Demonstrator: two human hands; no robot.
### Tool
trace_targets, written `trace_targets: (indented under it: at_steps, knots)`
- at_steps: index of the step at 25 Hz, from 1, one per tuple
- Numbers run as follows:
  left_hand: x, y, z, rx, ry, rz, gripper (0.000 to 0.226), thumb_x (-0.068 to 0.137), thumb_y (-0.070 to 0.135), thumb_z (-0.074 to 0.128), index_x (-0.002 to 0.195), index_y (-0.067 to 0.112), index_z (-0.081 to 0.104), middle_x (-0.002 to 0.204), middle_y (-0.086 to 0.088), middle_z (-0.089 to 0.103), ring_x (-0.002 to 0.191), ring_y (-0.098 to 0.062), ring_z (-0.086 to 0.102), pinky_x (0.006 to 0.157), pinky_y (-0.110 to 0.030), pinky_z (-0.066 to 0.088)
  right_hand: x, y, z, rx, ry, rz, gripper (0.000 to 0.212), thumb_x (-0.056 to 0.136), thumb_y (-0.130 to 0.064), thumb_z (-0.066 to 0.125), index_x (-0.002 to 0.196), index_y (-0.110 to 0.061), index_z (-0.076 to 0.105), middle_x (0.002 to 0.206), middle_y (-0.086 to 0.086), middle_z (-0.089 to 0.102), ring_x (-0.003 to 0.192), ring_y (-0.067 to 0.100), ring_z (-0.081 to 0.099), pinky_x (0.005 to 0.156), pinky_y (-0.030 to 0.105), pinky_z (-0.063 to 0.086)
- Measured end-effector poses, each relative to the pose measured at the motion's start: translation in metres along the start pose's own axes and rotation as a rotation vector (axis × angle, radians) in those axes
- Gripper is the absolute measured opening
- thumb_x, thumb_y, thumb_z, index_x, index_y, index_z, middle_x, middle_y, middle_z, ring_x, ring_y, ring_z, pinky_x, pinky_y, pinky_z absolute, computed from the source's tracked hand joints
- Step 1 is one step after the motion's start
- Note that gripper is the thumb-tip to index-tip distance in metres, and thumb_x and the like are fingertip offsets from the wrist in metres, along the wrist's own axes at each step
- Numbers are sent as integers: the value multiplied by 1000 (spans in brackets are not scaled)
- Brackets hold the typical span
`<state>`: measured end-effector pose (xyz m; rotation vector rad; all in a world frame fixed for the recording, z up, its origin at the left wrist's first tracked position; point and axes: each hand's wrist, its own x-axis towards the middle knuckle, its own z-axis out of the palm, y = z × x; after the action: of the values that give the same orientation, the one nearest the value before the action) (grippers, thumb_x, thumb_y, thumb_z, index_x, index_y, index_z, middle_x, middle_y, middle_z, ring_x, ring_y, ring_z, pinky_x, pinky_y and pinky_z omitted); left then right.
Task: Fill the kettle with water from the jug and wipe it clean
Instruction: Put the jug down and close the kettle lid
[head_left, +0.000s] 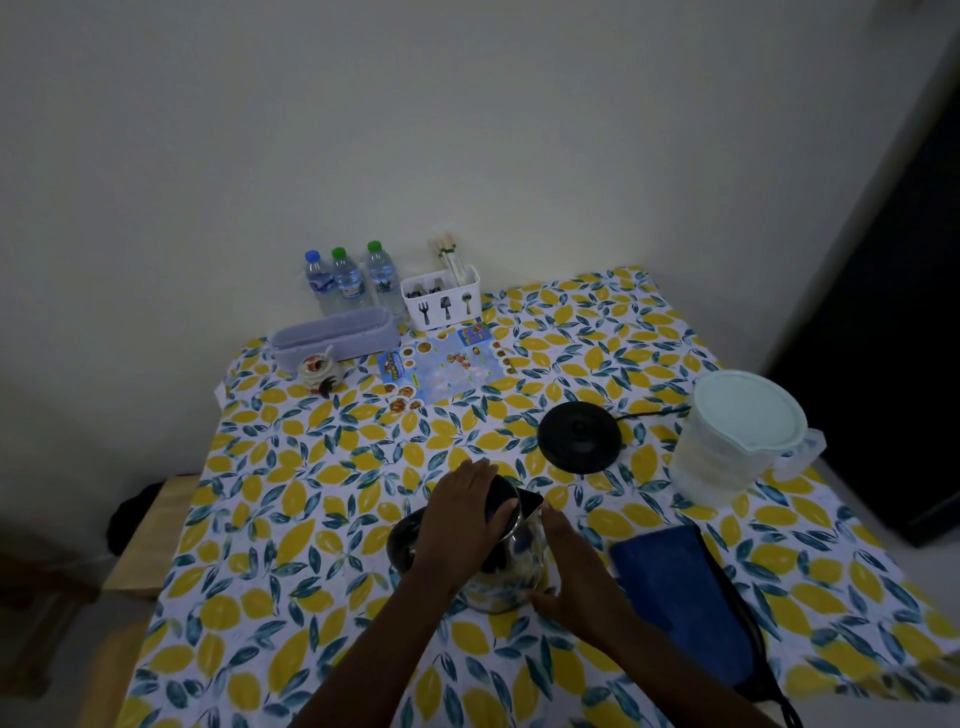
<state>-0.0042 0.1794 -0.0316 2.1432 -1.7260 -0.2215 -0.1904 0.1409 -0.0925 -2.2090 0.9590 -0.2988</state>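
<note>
**While both hands steady a kettle on a lemon-print table**

Seen from above, a steel kettle (511, 566) stands upright near the front middle of a table covered by a lemon-patterned cloth (291, 519). The left hand (460, 512) lies flat over the kettle's black lid (506, 496), fingers spread and curled over its far edge, pressing rather than gripping. The right hand (563, 564) rests open against the kettle's right side, thumb near its base, palm touching the metal wall.

Behind the kettle and to the right sits its round black power base (579, 436), apart from it, with a cord running off to the right. Further right stands a clear plastic jug (727, 447) with a pale lid on top. A folded blue cloth (680, 592) lies just right of the right forearm.

Along the wall stand three water bottles (348, 280), a white cutlery caddy (441, 301), a lilac box (335, 335), a small ceramic pot (318, 369) and a printed menu card (441, 371).
</note>
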Motion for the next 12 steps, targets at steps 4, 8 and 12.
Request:
trace_targets:
  at_steps: [4, 8, 12]
  knots:
    - [-1, 20, 6, -20, -21, 84, 46, 101, 40, 39, 142, 19, 41, 150, -2, 43, 145, -19, 26, 122, -37, 14, -13, 18, -8, -102, 29, 35, 101, 86, -46, 63, 150, -15, -9, 160, -1, -8, 149, 16, -3, 121, 35, 6]
    - [0, 62, 20, -144, -18, 182, 39, 101, 30, 42, 138, 17, 48, 146, -4, 48, 142, -18, 34, 118, -33, 23, -31, 53, -19, -224, 3, 157, 102, 88, -52, 56, 146, -13, -18, 154, -5, -20, 149, 21, -10, 119, 40, 0]
    - [1, 90, 51, -191, -124, 258, 38, 101, 28, 42, 137, 17, 50, 145, -4, 49, 139, -18, 39, 115, -32, 30, -52, 93, -29, -296, -42, 323, 99, 87, -59, 53, 149, -19, -13, 161, 0, -13, 149, 29, -9, 118, 52, 5]
